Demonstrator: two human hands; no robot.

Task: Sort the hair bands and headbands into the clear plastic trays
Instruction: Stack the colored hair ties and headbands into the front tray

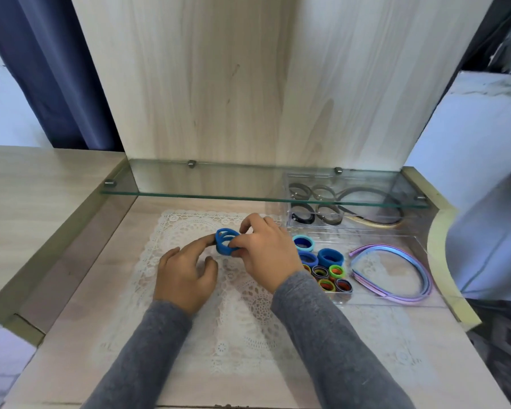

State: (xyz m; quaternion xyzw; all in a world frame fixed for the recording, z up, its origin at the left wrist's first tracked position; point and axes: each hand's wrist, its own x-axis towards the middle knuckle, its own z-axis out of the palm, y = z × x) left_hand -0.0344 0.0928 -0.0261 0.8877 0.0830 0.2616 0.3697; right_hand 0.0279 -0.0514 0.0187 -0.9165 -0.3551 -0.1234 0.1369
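Lowest in the frame, two grey sleeves reach up over a white lace mat (242,329) spread on the desk (71,335). At centre frame the left hand (186,278) has its index finger stretched out against a cluster of blue hair bands (224,242), its other fingers loosely curled and holding nothing. The right hand (266,252) pinches the same cluster from the right between thumb and fingers. The cluster is raised just above the mat, left of the trays and not yet in either. Judgement: the step in hand is gathering or separating these blue bands before placing them. The next move calls for carrying them right to the band section of the near tray, beside the blue ones already there, and letting go without upsetting the rows. Right of centre, the near clear tray (401,304) holds two groups. On its left are a pale blue band (304,243), thick blue bands (331,258) and small multicoloured bands (328,276) packed closely together. On its right lie pastel headbands (429,278), nested flat. Further up, the far clear tray (316,227) sits partly under a glass shelf (219,187). It holds dark hair bands (303,216) on the left and dark and cream headbands (378,223) on the right. Reflections in the glass prevent an exact count. No other loose bands are visible on the mat, so sorting appears nearly complete.
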